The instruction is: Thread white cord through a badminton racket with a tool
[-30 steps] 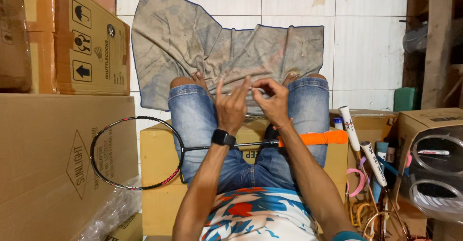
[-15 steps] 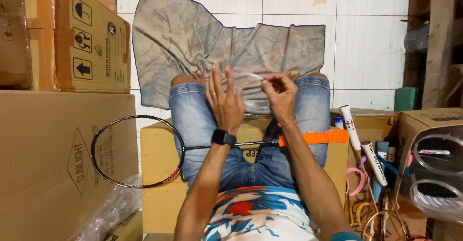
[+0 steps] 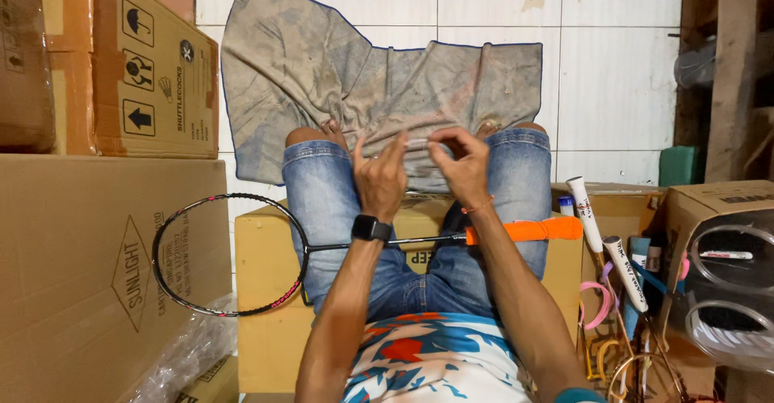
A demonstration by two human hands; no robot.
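Observation:
My left hand [image 3: 380, 176], with a black watch [image 3: 371, 228] on its wrist, and my right hand [image 3: 463, 165] are raised close together above my knees. Between their fingertips they pinch a thin pale strip [image 3: 416, 142]; what it is made of is too small to tell. A badminton racket lies across my lap under my forearms. Its black and pink head [image 3: 226, 254] juts out to the left, and its orange grip [image 3: 524, 230] points right. My legs in blue denim shorts [image 3: 322, 201] rest on a yellow box [image 3: 262, 290].
A dirty grey cloth [image 3: 322, 72] lies on the white tiled floor beyond my knees. Brown cardboard boxes [image 3: 72, 274] are stacked on the left. On the right are white-handled rackets [image 3: 587, 209], loose racket frames [image 3: 726, 290] and another cardboard box [image 3: 717, 201].
Half a second ago my hands were apart with the strip stretched between them. They have come back together, fingertips nearly touching. The racket has stayed on my lap.

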